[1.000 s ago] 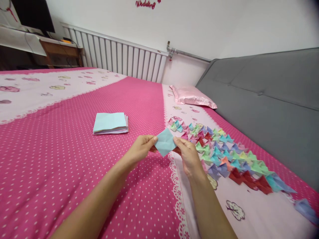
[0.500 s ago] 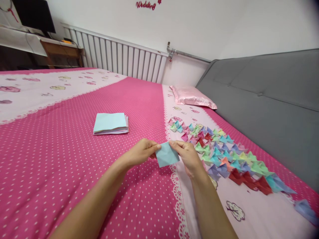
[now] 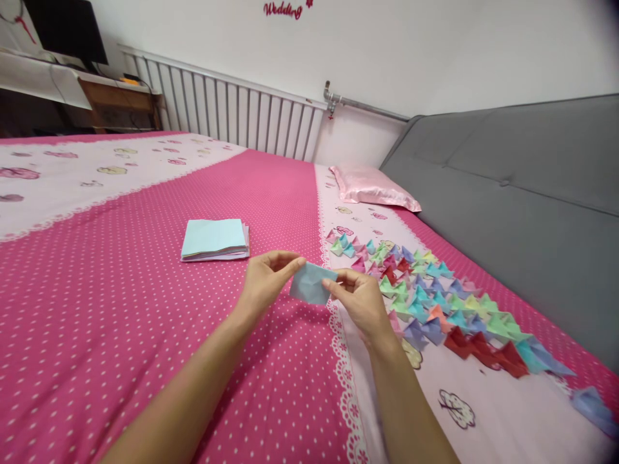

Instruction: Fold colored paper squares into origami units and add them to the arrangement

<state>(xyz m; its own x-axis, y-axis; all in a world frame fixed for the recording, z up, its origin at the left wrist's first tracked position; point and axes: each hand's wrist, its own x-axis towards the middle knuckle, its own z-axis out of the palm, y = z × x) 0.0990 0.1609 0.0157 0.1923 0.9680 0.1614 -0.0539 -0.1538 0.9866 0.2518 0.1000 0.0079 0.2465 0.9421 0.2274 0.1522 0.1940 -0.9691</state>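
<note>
A small light-blue sheet of folded paper [image 3: 309, 285] is held up above the bed between my two hands. My left hand [image 3: 268, 277] pinches its upper left corner between thumb and fingers. On the other side, my right hand [image 3: 358, 298] grips the right edge, thumb lying on the near face and fingers behind. Faint creases show on the paper. To the right of my right hand, several rows of small folded paper boats [image 3: 435, 303] in many colours rest on the bedspread. Beyond my left hand lies a stack of coloured paper [image 3: 215, 238], a pale blue sheet on top.
The bed has a pink dotted bedspread [image 3: 145, 309] with a pale patterned strip. A pink pillow [image 3: 374, 187] lies at the back, beside a grey padded headboard [image 3: 507, 167]. A white radiator [image 3: 227, 106] runs along the wall; a desk with a monitor [image 3: 65, 32] stands far left.
The blue paper has moved slightly up and left and is tilted differently. My left hand has shifted its pinch to the top left corner; my right thumb has slid down onto the near face.
</note>
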